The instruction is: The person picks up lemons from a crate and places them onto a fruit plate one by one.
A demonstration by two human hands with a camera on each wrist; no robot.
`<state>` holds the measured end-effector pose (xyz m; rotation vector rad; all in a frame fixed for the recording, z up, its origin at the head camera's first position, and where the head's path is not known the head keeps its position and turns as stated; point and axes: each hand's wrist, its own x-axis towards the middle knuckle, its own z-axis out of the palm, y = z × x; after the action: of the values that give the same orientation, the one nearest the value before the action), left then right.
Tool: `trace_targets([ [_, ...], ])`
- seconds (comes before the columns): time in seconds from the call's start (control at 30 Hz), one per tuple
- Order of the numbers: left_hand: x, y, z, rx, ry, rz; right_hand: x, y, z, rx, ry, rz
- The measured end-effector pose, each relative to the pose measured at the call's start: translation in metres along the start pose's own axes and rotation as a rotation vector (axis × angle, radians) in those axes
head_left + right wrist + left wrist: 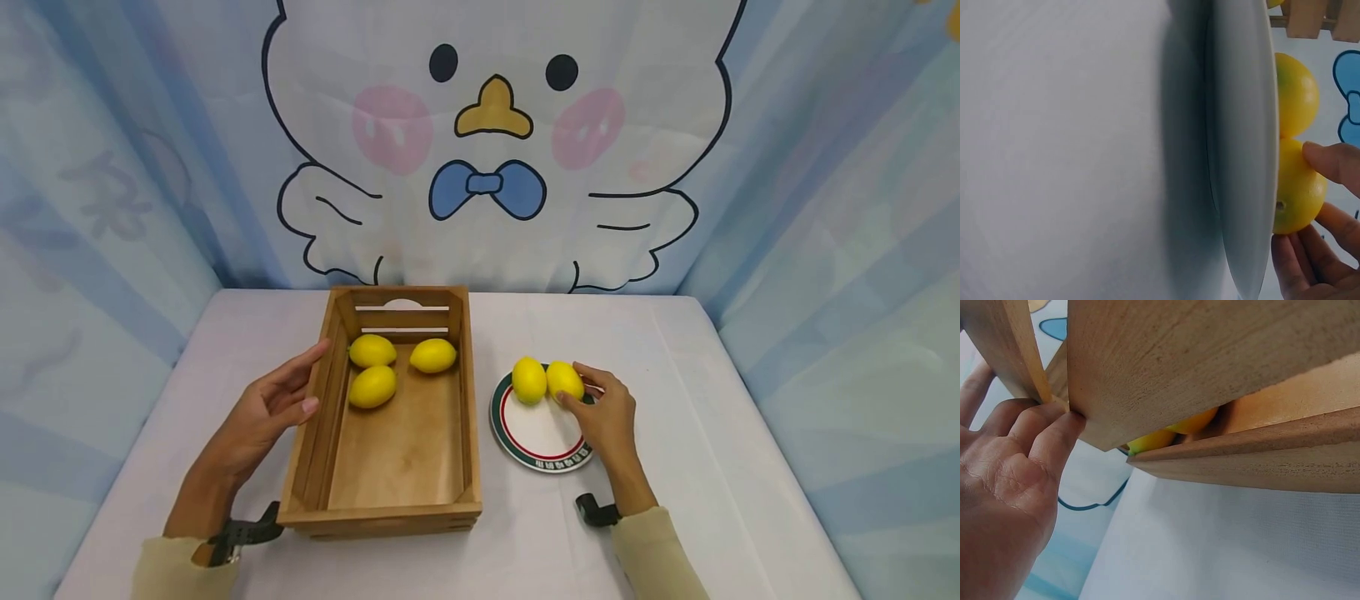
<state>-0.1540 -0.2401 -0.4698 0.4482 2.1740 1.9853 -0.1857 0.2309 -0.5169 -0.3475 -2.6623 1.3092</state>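
My right hand [609, 412] pinches a yellow lemon [565, 381] between thumb and fingers at the plate's upper right. Right beside that fruit, a second lemon [529, 381] sits on the round plate [543, 429], which has a green rim and a red ring. In the right wrist view the thumb presses on the held lemon [1300, 187] from one side. My left hand [273, 404] rests against the left side of a wooden crate [378, 521]. Its fingertips touch the slats in the left wrist view. Inside the crate lie three lemons [372, 387], grouped toward the far end.
A white cloth [712, 467] covers the table under the crate and plate. Behind the table hangs a curtain [487, 242] printed with a cartoon bird, and blue curtains close in both sides. Dark straps [243, 532] circle the wrists.
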Motion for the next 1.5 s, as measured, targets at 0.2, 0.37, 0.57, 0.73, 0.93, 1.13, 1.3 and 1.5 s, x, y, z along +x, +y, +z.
trace_targets([
  [0.2,0.001,0.001,0.000,-0.002,0.002,0.006,-0.001,0.000,-0.002,0.005,0.000,0.016],
  [0.37,0.001,0.000,0.000,0.003,0.004,0.001,-0.003,0.000,-0.004,-0.005,0.002,0.020],
  [0.57,0.000,-0.001,0.001,0.006,0.010,0.001,-0.004,-0.001,-0.007,0.001,0.022,0.005],
  [0.73,0.001,-0.002,0.000,-0.002,0.005,0.011,-0.004,-0.003,-0.009,0.023,0.055,-0.027],
  [0.93,0.000,-0.003,0.000,-0.017,-0.003,0.022,-0.003,-0.004,-0.012,0.061,0.104,-0.068],
  [1.13,-0.001,-0.001,0.000,-0.019,-0.005,0.027,-0.002,-0.009,-0.014,0.072,0.121,-0.098],
  [1.3,0.000,-0.002,0.000,-0.012,-0.009,0.032,-0.002,-0.013,-0.015,0.096,0.127,-0.123],
  [1.5,0.000,-0.002,0.000,-0.022,-0.009,0.031,-0.001,-0.019,-0.017,0.147,0.130,-0.176],
])
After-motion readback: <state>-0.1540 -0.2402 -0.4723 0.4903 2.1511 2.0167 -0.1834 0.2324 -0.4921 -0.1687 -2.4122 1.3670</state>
